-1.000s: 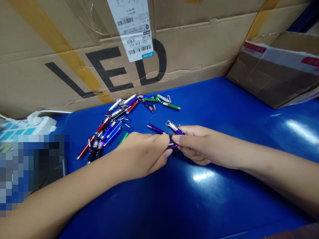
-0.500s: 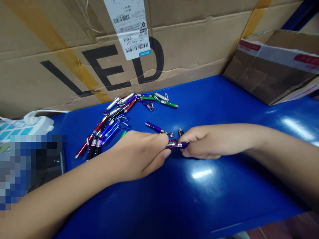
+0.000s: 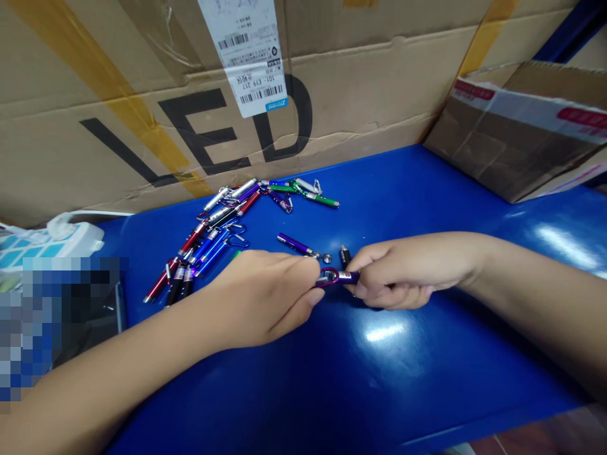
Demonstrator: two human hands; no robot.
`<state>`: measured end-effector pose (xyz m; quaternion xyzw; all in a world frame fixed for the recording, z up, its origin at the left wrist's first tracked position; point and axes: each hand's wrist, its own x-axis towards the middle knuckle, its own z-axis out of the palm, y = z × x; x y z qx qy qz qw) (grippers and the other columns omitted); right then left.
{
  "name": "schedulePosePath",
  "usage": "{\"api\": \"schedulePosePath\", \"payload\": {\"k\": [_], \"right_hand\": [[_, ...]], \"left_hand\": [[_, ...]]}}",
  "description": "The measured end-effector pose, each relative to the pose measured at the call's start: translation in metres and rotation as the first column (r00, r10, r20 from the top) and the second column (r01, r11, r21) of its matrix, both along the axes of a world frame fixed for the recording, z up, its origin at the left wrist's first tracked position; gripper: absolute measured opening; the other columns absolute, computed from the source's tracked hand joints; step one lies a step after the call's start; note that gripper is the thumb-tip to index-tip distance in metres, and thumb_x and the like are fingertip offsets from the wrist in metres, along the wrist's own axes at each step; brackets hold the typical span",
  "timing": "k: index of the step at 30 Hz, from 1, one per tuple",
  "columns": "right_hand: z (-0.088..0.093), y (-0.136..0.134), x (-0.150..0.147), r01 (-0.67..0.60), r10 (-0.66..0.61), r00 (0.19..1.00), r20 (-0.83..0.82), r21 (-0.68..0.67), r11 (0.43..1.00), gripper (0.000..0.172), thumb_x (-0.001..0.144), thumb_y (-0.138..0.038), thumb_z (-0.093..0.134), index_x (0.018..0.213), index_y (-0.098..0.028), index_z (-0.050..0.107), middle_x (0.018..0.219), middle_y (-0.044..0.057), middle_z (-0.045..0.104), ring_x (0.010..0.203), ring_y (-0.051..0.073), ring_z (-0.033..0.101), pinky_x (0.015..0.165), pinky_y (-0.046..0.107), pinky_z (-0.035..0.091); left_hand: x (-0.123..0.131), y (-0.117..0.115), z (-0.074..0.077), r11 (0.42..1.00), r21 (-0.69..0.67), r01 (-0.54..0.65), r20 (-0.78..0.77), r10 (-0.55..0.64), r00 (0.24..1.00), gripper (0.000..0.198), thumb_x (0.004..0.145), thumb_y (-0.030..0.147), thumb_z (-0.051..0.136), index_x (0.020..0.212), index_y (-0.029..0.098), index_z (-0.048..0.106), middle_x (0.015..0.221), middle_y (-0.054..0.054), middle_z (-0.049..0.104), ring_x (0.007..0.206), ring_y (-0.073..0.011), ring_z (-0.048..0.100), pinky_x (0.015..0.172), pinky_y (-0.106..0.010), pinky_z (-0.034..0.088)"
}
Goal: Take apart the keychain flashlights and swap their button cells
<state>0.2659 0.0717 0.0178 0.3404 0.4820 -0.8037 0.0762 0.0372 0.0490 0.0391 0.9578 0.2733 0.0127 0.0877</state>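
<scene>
My right hand (image 3: 408, 268) is closed around a purple keychain flashlight (image 3: 340, 277), whose carabiner ring sticks out to the left. My left hand (image 3: 270, 294) is curled with thumb and fingertips pinching that ring end. Just behind the hands lie a loose purple flashlight body (image 3: 294, 243), a small silver cap (image 3: 327, 257) and a small black piece (image 3: 344, 254) on the blue table (image 3: 427, 341). A pile of several red, blue, black, green and silver keychain flashlights (image 3: 218, 227) lies further back left.
A large cardboard box marked LED (image 3: 190, 126) stands along the back. A smaller cardboard box (image 3: 521, 133) sits at the back right. A white power strip (image 3: 57, 237) lies at the left edge, above a blurred patch.
A second ago both hands held the flashlight pieces higher and tilted; the purple body, cap and black piece now lie on the table, and my right hand has pulled slightly to the right.
</scene>
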Motion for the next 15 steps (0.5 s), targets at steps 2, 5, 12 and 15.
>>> {"api": "schedulePosePath", "payload": {"k": [2,5,12,15], "right_hand": [[-0.0003,0.0007,-0.0001,-0.001,0.001,1.0,-0.024,-0.028,1.0,0.018,0.075,-0.022,0.047,0.059,-0.021,0.037,0.042,-0.011,0.025,0.035,0.003,0.014,0.027,0.014,0.012],[-0.001,0.0014,-0.0006,-0.043,0.038,0.997,-0.063,-0.077,0.996,0.019,0.074,-0.02,0.045,0.058,-0.021,0.034,0.042,-0.01,0.025,0.035,0.003,0.013,0.027,0.013,0.011],[-0.0044,-0.0002,-0.0017,-0.107,0.059,0.968,-0.243,-0.191,0.976,0.024,0.073,-0.022,0.047,0.054,-0.02,0.033,0.042,-0.01,0.026,0.033,0.002,0.014,0.028,0.012,0.013],[-0.0059,-0.0014,-0.0033,-0.118,0.05,0.955,-0.292,-0.22,0.968,0.024,0.071,-0.021,0.048,0.053,-0.02,0.033,0.042,-0.01,0.025,0.033,0.002,0.014,0.029,0.013,0.012]], "left_hand": [[0.0018,-0.0009,0.0014,1.0,-0.006,-0.006,-0.03,0.006,1.0,0.023,0.094,0.032,0.03,0.073,0.022,0.032,0.062,0.003,0.046,0.05,-0.0154,0.041,0.049,-0.027,0.024],[0.0039,-0.002,0.0032,1.0,-0.016,-0.002,-0.053,0.001,0.999,0.023,0.094,0.033,0.029,0.074,0.022,0.033,0.064,0.002,0.048,0.05,-0.016,0.042,0.049,-0.028,0.023],[-0.0023,-0.0011,0.0004,0.987,-0.148,0.061,0.08,-0.049,0.996,0.03,0.098,0.038,0.021,0.081,0.021,0.04,0.067,0.002,0.049,0.056,-0.0156,0.043,0.054,-0.029,0.029],[-0.005,0.0003,-0.0026,0.969,-0.227,0.103,0.177,-0.063,0.982,0.031,0.099,0.04,0.021,0.082,0.021,0.039,0.066,0.003,0.046,0.055,-0.0142,0.04,0.054,-0.029,0.029]]}}
